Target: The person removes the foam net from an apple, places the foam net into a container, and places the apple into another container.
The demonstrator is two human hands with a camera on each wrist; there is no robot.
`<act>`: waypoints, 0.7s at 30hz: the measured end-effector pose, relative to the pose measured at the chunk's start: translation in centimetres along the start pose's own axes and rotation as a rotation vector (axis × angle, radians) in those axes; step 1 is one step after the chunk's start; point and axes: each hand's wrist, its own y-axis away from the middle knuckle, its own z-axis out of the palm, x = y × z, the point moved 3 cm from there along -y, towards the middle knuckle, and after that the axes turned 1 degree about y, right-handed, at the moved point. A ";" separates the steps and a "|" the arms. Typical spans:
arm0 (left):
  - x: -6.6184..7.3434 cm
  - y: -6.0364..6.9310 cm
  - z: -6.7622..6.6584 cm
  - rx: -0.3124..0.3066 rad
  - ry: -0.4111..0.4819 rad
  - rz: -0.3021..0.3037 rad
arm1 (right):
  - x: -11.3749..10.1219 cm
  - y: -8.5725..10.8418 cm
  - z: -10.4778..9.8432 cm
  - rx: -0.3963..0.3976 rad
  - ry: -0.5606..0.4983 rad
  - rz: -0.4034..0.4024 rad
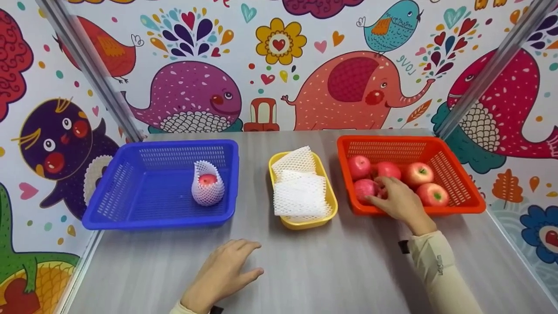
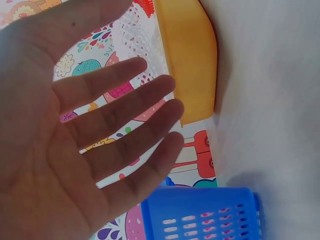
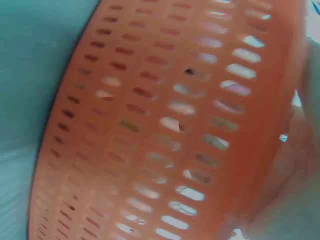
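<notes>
My right hand (image 1: pixel 399 201) reaches into the red basket (image 1: pixel 460 174), its thumb and fingers curled about a red apple (image 1: pixel 382 192) that the hand partly covers. Several other apples lie around it, among them a pale red one (image 1: pixel 419 174) and one close to the thumb (image 1: pixel 364 190). In the right wrist view the basket wall (image 3: pixel 150 120) hides the fingertips. My left hand (image 1: pixel 226 270) hovers before the yellow basket (image 1: pixel 307 225) with fingers extended and nothing held; its palm (image 2: pixel 45 150) shows in the left wrist view. White foam net sleeves (image 1: pixel 301 192) fill the yellow basket.
On the left stands a blue basket (image 1: pixel 159 223), holding one apple (image 1: pixel 207 179) in a white foam net (image 1: pixel 208 194). All three baskets sit in a row on the grey table (image 1: pixel 305 270). Printed walls (image 1: pixel 279 109) and metal posts (image 1: pixel 93 69) border the table's back and sides.
</notes>
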 end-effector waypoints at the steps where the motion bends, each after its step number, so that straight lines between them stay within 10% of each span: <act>1: 0.0 0.0 0.0 0.000 -0.001 0.000 | -0.3 0.4 -0.2 0.022 0.011 -0.013; 10: 0.1 -0.3 -0.3 0.043 -0.016 0.042 | -5.1 4.9 -1.5 0.291 0.047 -0.252; 21: 0.2 -0.5 0.2 0.009 0.005 0.030 | -8.7 9.6 -0.3 0.375 -0.024 -0.410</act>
